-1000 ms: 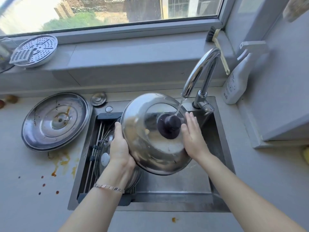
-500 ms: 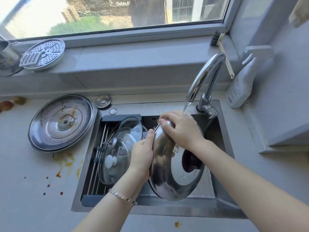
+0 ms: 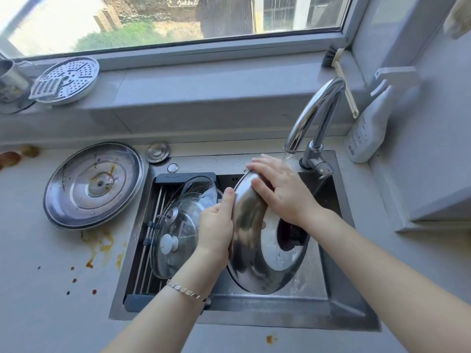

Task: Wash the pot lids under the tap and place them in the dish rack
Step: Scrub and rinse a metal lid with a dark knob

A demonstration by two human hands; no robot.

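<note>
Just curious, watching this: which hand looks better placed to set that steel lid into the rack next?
Probably the left hand. It grips the steel lid by the edge beside the dish rack, while the right hand holds the top rim under the tap, farther away.

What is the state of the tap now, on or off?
On. A thin stream of water falls from the spout of the tap onto the right hand, at the upper rim of the steel lid.
</note>
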